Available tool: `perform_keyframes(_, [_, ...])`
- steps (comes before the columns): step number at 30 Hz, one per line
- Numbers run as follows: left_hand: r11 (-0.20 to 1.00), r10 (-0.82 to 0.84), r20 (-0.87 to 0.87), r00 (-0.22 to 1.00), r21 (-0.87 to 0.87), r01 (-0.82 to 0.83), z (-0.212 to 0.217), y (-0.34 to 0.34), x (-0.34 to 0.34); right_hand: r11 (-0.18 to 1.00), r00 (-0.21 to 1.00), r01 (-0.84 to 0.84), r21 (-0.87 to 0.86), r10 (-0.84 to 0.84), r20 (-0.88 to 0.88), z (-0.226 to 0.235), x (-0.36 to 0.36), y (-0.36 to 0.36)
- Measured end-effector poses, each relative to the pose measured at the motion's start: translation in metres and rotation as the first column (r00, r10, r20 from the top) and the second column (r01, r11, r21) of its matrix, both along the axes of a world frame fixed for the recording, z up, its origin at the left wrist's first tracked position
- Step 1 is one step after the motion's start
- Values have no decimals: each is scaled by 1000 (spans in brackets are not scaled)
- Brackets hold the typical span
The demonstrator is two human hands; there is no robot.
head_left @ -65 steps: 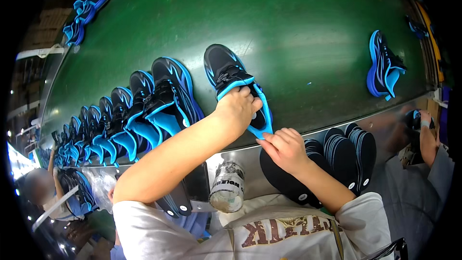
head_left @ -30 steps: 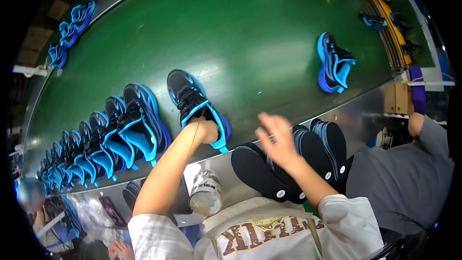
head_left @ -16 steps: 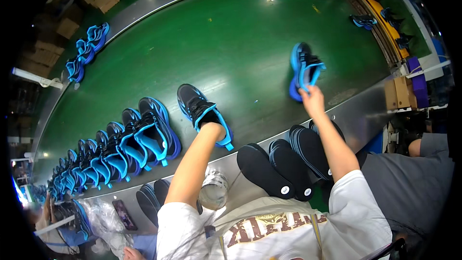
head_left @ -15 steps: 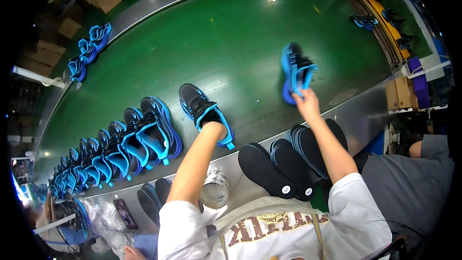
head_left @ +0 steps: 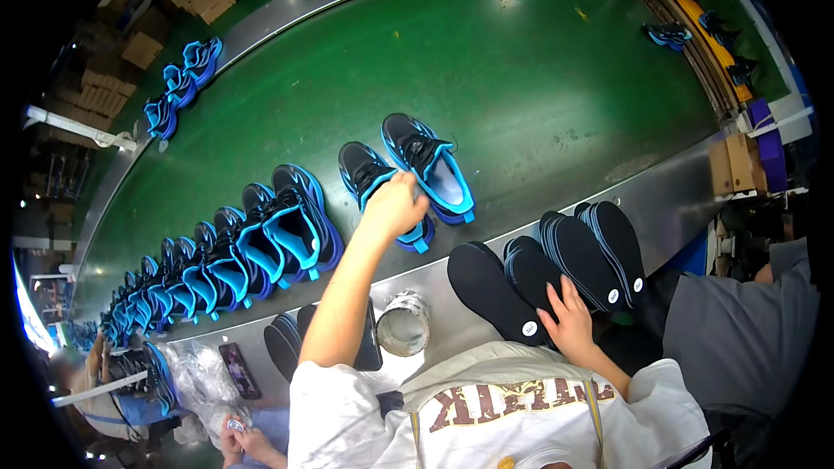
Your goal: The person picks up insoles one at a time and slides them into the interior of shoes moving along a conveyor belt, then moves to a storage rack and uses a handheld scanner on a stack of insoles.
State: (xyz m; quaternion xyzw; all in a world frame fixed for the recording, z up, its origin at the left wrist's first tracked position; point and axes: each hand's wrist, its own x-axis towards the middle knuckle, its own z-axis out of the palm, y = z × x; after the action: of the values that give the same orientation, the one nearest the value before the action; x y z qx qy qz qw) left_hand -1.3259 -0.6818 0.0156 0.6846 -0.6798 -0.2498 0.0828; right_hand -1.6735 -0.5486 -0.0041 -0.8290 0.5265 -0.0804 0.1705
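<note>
Two black-and-blue sneakers stand side by side on the green table in front of me. My left hand [head_left: 396,205] is at the collar of the left sneaker [head_left: 360,165], its fingers curled; whatever they pinch is hidden. Touching that hand's right side is the right sneaker [head_left: 427,161], its pale inside showing. My right hand [head_left: 570,323] lies open, fingers spread, at the lower ends of the black insole stacks. Its fingertips reach between a nearer insole stack [head_left: 528,269] and the stack [head_left: 578,256] to its right.
A long row of sneakers [head_left: 300,217] runs off to the left along the green table [head_left: 521,69]. On the metal ledge are a round container [head_left: 403,330], a phone [head_left: 241,371] and clear plastic [head_left: 198,378]. Another person's hands [head_left: 248,443] show at lower left. Cardboard boxes [head_left: 738,165] stand at right.
The right sneaker has come down from my right hand to stand beside the left one. My right hand moved back to the insoles and opened; my left hand came up out of the left sneaker.
</note>
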Motion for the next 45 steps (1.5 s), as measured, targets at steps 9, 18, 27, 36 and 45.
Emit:
perform_keyframes(9, [781, 214, 1, 977, -601, -171, -26, -19, -31, 977, 982, 160, 141, -171, 75, -2, -35, 30])
perform_keyframes(18, [841, 76, -267, 961, -500, -206, -32, -58, -26, 994, 897, 22, 108, -67, 437, 82, -14, -83])
perform_keyframes(27, [945, 135, -490, 861, -198, -261, -34, -78, -36, 773, 989, -123, 622, 44, 141, 72, 83, -215])
perform_keyframes(36, [969, 133, -577, 806, -94, -227, -46, -79, -26, 951, 950, -279, 132, 294, -109, -18, 142, -210])
perform_keyframes(45, [905, 340, -575, 744, -14, -424, -61, -72, -40, 848, 835, -419, 325, 500, -228, 15, 130, -224])
